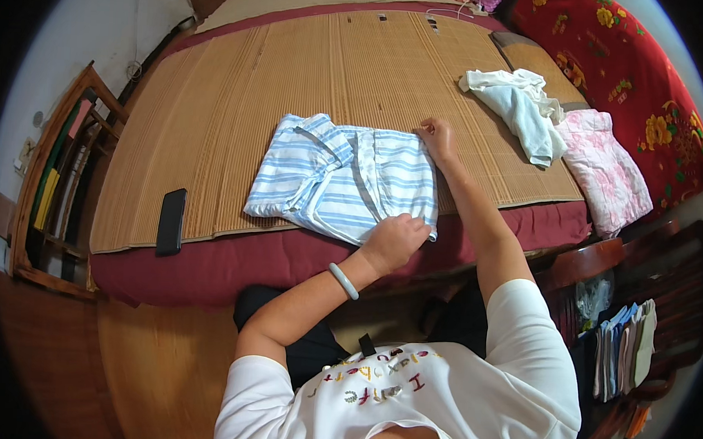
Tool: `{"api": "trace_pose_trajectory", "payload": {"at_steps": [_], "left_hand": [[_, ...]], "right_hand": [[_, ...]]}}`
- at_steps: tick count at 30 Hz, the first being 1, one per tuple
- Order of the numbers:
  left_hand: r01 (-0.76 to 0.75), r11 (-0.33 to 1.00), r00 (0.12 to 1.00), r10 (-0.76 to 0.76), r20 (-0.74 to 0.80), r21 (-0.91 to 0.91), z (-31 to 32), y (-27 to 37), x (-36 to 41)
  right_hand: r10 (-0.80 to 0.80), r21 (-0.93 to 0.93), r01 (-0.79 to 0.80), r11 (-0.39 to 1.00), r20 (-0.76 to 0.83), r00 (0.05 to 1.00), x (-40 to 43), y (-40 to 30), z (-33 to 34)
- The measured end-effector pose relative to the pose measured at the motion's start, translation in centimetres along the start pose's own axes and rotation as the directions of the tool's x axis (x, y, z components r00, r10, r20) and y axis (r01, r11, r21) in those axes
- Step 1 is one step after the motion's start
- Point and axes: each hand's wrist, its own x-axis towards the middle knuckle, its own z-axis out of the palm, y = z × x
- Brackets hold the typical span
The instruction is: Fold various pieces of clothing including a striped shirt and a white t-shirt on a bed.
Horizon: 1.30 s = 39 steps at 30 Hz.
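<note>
A blue-and-white striped collared shirt, folded into a rough rectangle, lies at the near edge of a bamboo mat on the bed. Its collar is towards the upper left of the bundle. My left hand, with a pale bangle on the wrist, grips the near right edge of the striped cloth with curled fingers. At the far right corner of the bundle, my right hand has its thumb and fingertips bent together against the fabric. Whether cloth is pinched between those fingertips cannot be seen clearly.
A black smartphone lies left on the bamboo mat. Right are crumpled pale garments, folded pink-and-white cloth and red floral fabric. A wooden chair holding folded clothes stands at lower right; a wooden frame stands left.
</note>
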Motion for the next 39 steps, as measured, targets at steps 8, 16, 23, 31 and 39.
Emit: {"api": "trace_pose_trajectory", "payload": {"at_steps": [8, 16, 23, 31, 39], "left_hand": [[0.215, 0.913, 0.964, -0.255, -0.074, -0.346, -1.2, -0.4, 1.1], [0.311, 0.926, 0.935, -0.339, 0.107, 0.213, -2.1, -1.2, -0.8], [0.355, 0.877, 0.808, -0.462, 0.367, 0.322, -2.6, -0.6, -1.0], [0.371, 0.874, 0.762, -0.479, 0.435, 0.313, -3.3, -0.2, -0.3], [0.376, 0.862, 0.663, -0.506, 0.552, 0.339, -4.0, -0.7, -0.4]], "right_hand": [[-0.035, -0.060, 0.036, 0.998, 0.017, 0.999, 0.2, 0.6, -3.1], [-0.563, -0.060, 0.600, 0.798, 0.283, 0.777, -7.4, -5.5, -1.7], [-0.371, -0.236, 0.538, 0.809, 0.503, 0.780, -6.4, -5.4, 0.2], [-0.210, -0.363, 0.427, 0.828, 0.505, 0.837, -4.3, -5.3, -0.1], [-0.461, -0.015, 0.598, 0.802, 0.621, 0.634, -8.2, -7.4, 0.7]]}}
